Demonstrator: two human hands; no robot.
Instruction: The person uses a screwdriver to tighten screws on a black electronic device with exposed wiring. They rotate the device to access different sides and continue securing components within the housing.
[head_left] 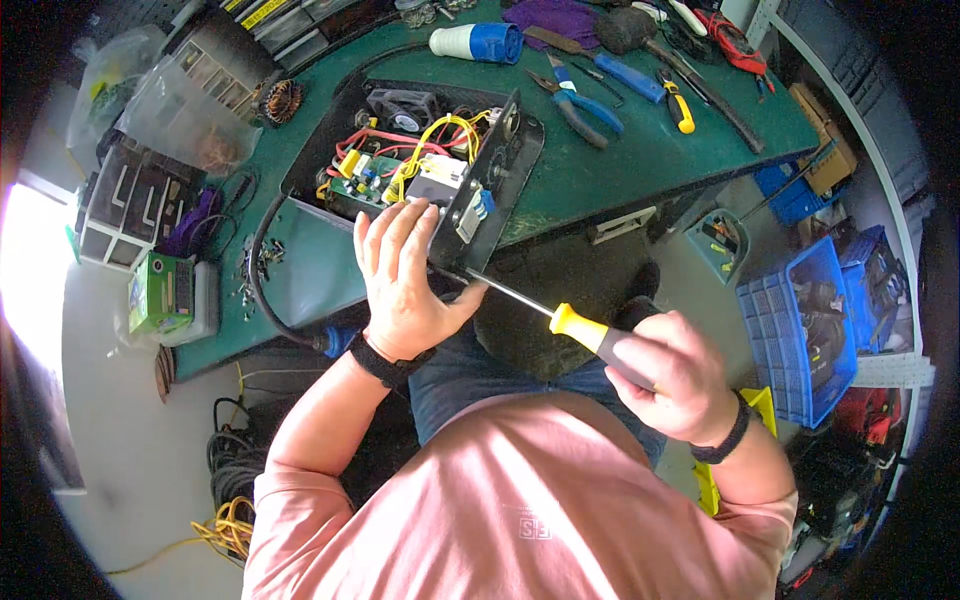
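Note:
An open black metal case (330, 185) at the table's near edge holds a fan, a green circuit board (365, 180) and yellow and red wires. An upright side panel (482, 225) on its right carries connectors. My left hand (400, 280) grips the case's near corner, fingers over the edge and thumb low by the panel. My right hand (670, 380) holds a screwdriver (580, 327) with a yellow and grey handle. Its shaft points up-left to the panel's lower edge, beside my left thumb. The exact contact at the tip is too small to make out.
Pliers (575, 105), other tools and a blue-white plug (475, 42) lie along the back of the green table (630, 160). Small drawers (135, 200), a green box (160, 290) and loose small parts are at left. Blue crates (800, 330) stand right; coiled cables (235, 450) lie on the floor.

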